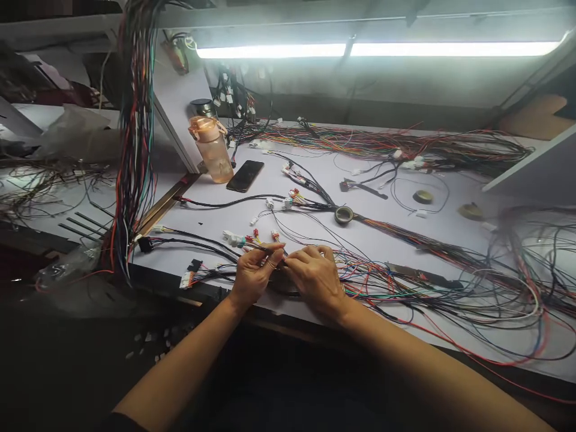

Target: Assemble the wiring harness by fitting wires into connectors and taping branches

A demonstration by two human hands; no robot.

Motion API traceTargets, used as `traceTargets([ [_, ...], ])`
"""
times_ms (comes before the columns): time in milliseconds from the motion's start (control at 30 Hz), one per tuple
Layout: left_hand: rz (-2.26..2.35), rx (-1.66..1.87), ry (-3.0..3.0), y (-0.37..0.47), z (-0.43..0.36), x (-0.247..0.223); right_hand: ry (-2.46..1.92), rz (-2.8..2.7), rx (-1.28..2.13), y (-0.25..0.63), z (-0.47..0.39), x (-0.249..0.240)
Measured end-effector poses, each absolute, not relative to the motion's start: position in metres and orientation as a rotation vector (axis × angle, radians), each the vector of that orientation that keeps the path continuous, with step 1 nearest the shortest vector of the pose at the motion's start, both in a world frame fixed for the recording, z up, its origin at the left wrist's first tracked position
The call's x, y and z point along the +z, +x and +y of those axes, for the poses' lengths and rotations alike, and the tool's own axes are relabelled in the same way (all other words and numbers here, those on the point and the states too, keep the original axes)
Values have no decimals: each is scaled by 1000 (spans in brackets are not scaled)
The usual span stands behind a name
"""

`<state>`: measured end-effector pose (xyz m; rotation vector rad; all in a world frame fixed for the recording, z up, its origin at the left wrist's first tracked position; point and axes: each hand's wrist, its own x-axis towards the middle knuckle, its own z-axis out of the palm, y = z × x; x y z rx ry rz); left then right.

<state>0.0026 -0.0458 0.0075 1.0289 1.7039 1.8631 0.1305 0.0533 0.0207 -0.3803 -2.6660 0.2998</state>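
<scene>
Near the front edge of the white table, my left hand [254, 273] and my right hand [317, 276] are close together over a wire harness [211, 241]. The left fingers pinch dark wires of it. My right fingers are closed on the same wires, just to the right. White connectors [234, 239] and small red connectors [256, 233] stick out beyond the left fingertips. Black-sleeved branches run left to a black connector [145, 243] and a white-and-orange connector [187, 279]. Loose coloured wires [373, 279] spread rightward from beside my right hand.
A tape roll [343, 215] sits on a second harness [310, 201] behind my hands. Further back are a phone [245, 176], a bottle [213, 150] and a long wire bundle [360, 141]. A thick wire bundle [135, 138] hangs at left. Another person's arm [535, 120] shows at right.
</scene>
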Motion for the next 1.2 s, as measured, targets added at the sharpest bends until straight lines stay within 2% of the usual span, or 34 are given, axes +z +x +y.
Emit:
traceTargets([
  [167, 1547, 2050, 528, -2, -53, 28, -362, -2648, 225, 128, 51, 9],
  [300, 1452, 1915, 95, -11, -68, 41, -353, -2685, 283, 130, 53, 12],
  [433, 1643, 1857, 47, -16, -78, 40, -297, -2698, 290, 134, 50, 20],
  [633, 1913, 1664, 124, -27, -83, 34, 70, -2793, 230, 135, 38, 1],
  [733, 2281, 1673, 451, -29, -92, 30, 86, -2827, 224, 136, 38, -6],
  [800, 2554, 1566, 1015, -25, -97, 25, 88, -2827, 236, 136, 39, -6],
  [867, 2564, 1208, 1678, -18, -100, 17, 95, -2817, 262, 137, 40, -5],
  [933, 2401, 823, 2049, -12, -100, 9, 92, -2807, 309, 136, 39, -5],
  [1033, 2355, 608, 2131, -10, -100, 0, 63, -2800, 421, 135, 39, -6],
  [1200, 2362, 608, 2157, -13, -102, -2, 33, -2566, 870, 140, 58, 9],
])
